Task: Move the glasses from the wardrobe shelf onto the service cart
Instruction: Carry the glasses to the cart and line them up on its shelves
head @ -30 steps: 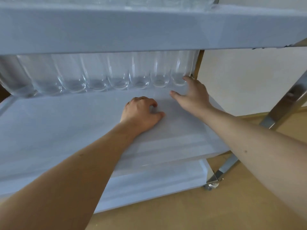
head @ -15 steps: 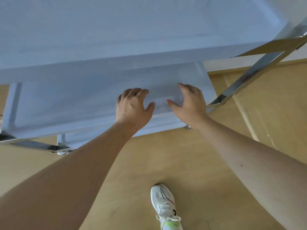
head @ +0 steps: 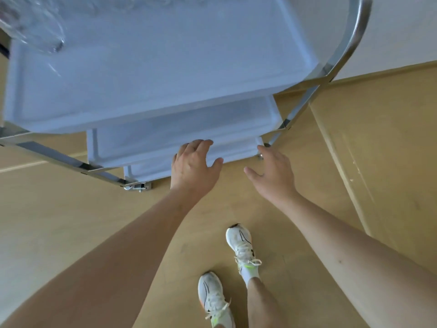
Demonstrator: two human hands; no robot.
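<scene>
Wooden floor (head: 71, 233) under three-tier cart (head: 343, 50) with chrome frame. Top tray (head: 165, 67): blurred glasses (head: 35, 27) at far left corner, rest bare. Middle tray (head: 189, 124) and bottom tray (head: 151, 168) show no contents. Left hand (head: 194, 166) spread, palm down, fingertips over middle tray's near edge, contact unclear. Right hand (head: 272, 176) spread, holding nothing, beside cart's near right corner. White sneakers (head: 241, 247) below.

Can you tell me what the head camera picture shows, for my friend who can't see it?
Two empty, open hands, the left hand and right hand, reach toward the lower trays of a white service cart with a shiny metal frame. Blurry clear glasses sit at the top tray's far left corner. Below are a wooden floor and white sneakers.
</scene>
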